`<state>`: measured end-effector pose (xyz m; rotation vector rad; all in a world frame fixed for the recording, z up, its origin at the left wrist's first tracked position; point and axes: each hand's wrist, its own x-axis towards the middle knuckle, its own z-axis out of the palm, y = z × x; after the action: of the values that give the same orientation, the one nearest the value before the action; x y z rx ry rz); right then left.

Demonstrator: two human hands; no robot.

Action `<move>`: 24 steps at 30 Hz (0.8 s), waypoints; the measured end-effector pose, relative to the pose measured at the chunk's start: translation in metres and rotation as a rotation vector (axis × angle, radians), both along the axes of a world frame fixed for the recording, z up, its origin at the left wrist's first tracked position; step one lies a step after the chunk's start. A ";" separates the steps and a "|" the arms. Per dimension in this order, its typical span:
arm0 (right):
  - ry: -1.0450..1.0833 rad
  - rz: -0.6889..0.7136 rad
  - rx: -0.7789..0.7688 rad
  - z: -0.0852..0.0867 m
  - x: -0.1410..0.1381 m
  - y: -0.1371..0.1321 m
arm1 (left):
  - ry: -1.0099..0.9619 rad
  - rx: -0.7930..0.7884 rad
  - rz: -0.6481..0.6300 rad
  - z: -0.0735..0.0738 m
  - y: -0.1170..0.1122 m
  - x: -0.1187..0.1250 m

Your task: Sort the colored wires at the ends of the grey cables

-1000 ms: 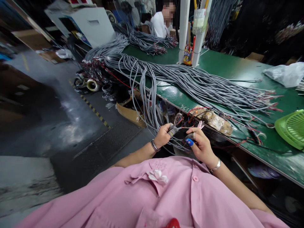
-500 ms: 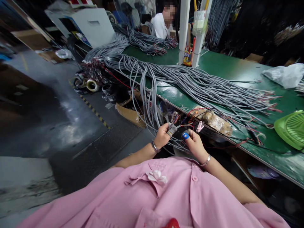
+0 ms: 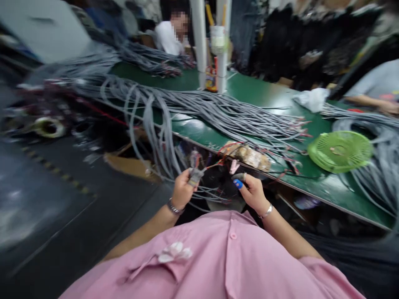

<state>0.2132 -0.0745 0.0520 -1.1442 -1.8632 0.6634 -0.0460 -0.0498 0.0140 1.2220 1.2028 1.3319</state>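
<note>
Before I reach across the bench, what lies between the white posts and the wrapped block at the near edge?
A broad bundle of gray cables lies there on the green tabletop, as the head view shows.

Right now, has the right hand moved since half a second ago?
Yes: the right hand has shifted rightward relative to the pink clip.

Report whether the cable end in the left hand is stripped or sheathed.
Stripped: thin orange-red wires stick out beyond the left hand, with no grey jacket around them.
</note>
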 end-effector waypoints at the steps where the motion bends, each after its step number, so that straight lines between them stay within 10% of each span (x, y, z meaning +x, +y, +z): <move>1: -0.024 -0.146 0.069 0.002 0.021 0.001 | -0.031 -0.009 -0.003 -0.003 0.001 0.001; 8: -0.538 -0.906 0.141 0.011 0.167 0.002 | -0.184 -0.066 -0.090 -0.011 0.008 0.013; 24: -1.010 -0.892 -0.167 -0.009 0.210 0.054 | -0.194 -0.101 -0.085 0.004 0.007 0.030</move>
<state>0.4231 -0.0205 0.0427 -2.4832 -1.7142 -0.3690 -0.0157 -0.0431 0.0176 1.0360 1.0563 1.2802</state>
